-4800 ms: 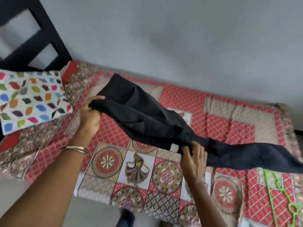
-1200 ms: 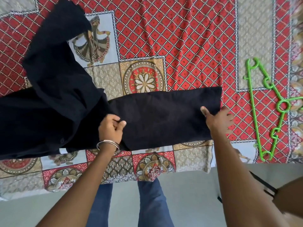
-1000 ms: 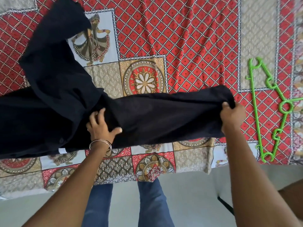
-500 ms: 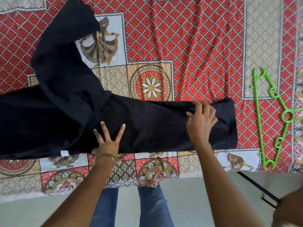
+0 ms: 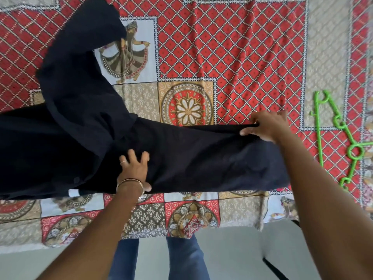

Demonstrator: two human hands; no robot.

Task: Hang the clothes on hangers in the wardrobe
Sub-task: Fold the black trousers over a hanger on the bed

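Black garment [image 5: 181,158] spread across patterned bedspread [image 5: 242,57]. Left hand [image 5: 134,170] flat on it mid-length, fingers splayed, gripping nothing. Right hand [image 5: 266,126] pinches upper edge, lifting fold. Green hanger [image 5: 343,136] lies far right, apart.

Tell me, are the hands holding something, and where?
The right hand pinches the black trousers at the leg's upper edge. The left hand only presses flat on them.

I have only the one view, from the camera on my head. It looks steeply down from above, close over the near edge of the bed [image 5: 252,63], with my own forearms reaching in from the bottom and my legs and the floor [image 5: 232,257] directly below.
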